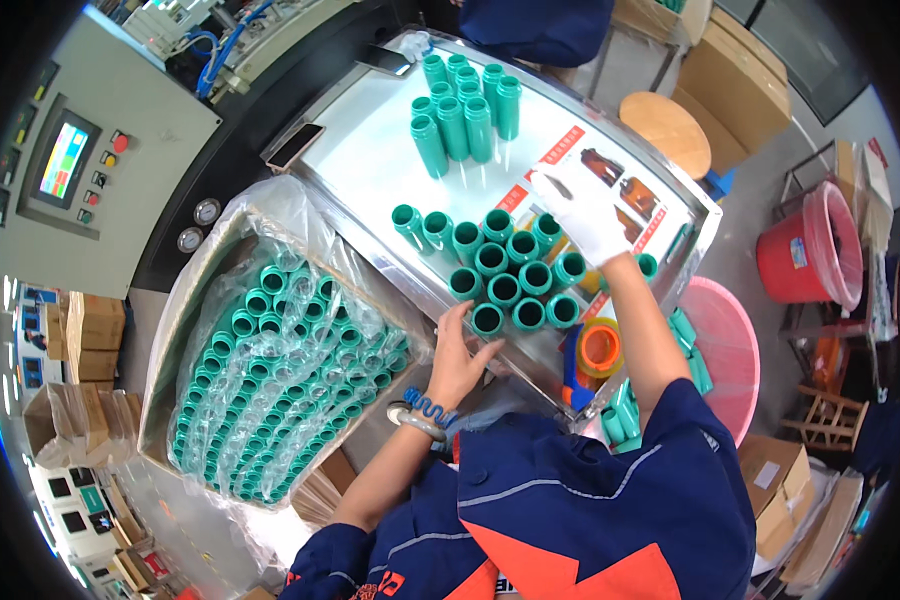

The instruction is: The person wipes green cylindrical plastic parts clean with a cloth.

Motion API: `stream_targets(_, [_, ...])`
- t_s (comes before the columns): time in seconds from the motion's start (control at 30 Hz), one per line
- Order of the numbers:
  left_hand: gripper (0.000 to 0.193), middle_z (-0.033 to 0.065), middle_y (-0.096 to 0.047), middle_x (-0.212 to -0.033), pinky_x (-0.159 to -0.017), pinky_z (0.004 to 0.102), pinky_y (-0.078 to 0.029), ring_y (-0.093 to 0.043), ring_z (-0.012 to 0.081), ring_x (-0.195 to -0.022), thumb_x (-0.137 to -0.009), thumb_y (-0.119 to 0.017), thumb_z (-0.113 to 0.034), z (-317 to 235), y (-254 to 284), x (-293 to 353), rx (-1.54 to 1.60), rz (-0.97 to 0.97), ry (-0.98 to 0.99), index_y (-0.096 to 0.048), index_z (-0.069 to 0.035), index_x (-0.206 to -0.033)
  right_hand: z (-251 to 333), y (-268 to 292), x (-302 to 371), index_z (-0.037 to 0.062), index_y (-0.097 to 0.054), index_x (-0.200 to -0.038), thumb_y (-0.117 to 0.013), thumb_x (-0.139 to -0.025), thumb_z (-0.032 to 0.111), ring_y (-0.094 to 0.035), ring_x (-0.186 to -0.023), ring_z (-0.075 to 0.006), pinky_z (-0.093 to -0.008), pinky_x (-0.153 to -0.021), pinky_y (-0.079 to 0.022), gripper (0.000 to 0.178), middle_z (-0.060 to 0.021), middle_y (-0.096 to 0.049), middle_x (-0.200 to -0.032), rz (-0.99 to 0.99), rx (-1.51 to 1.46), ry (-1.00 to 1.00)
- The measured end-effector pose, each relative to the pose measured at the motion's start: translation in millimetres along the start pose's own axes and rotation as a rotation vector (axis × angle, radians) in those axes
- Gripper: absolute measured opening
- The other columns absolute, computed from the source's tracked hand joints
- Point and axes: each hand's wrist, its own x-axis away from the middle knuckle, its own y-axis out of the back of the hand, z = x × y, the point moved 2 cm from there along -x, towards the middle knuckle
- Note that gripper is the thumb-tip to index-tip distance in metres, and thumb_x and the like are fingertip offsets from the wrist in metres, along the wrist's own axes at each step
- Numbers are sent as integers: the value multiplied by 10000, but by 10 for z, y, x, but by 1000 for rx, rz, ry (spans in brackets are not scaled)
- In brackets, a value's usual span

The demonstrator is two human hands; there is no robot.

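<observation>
Green bottles (505, 290) with uncapped, threaded mouths stand upright in a close cluster on the glossy white table (370, 150). My bare left hand (458, 355) is at the cluster's near-left edge, thumb and fingers apart around the nearest bottle (487, 319); I cannot tell if it touches. It wears a blue coiled band and a pale bangle at the wrist. My right hand, in a white glove (582, 215), reaches over the table beyond the cluster with fingers stretched out; nothing shows in it. A second group of green bottles (460, 120) stands farther back.
At left, a plastic-lined carton (160, 400) holds many green bottles. A pink tub (735, 340) with more stands at right, near a tape dispenser (598, 350). A phone (295, 147) lies on the table's left edge. Machine controls (62, 165) are far left.
</observation>
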Motion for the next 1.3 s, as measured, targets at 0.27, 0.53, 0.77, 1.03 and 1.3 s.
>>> stream_targets(0.27, [652,180,-419,-1271,-870,355,-526,-484,297,-1151,-780,-741,-198,-15,424,136,73,35,149,-395,6,-1293,-2,-1102,-1354,160,-622,-1110,-444,-897,311,-610,-912,-313,-422,-784,-485,316,-141,-639,-942,113,537,286])
stream_targets(0.53, [518,164,-531,-1169,-822,342,-506,-536,282,-1081,-812,-710,-195,47,755,310,54,-121,182,-471,-9,-1232,140,-1610,-1657,130,-655,-827,-575,-842,361,-625,-847,-292,-415,-723,-497,244,-108,-635,-862,185,750,338])
stream_targets(0.77, [357,146,-562,-1135,-871,352,-459,-536,302,-1054,-808,-689,-160,-325,1159,33,-76,-308,-28,-557,-30,-1113,1137,-978,-1454,93,-622,-702,-611,-815,425,-606,-795,-306,-395,-683,-468,351,-117,-613,-831,198,505,377])
stream_targets(1.03, [748,181,-591,-1093,-912,415,-438,-564,360,-1040,-679,-814,-283,-1278,1637,-261,-310,-701,-431,-432,-24,-1267,2532,-515,-268,36,-650,-756,-668,-836,346,-547,-721,-236,-324,-686,-449,320,-88,-559,-740,505,-59,682])
stream_targets(1.3, [573,64,-622,-1011,-795,314,-484,-606,176,-874,-725,-768,-178,-1095,1752,149,237,-356,-260,-503,-48,-1216,2562,-755,32,10,-644,-917,-536,-948,267,-543,-865,-114,-256,-789,-425,281,-38,-608,-917,749,-424,669])
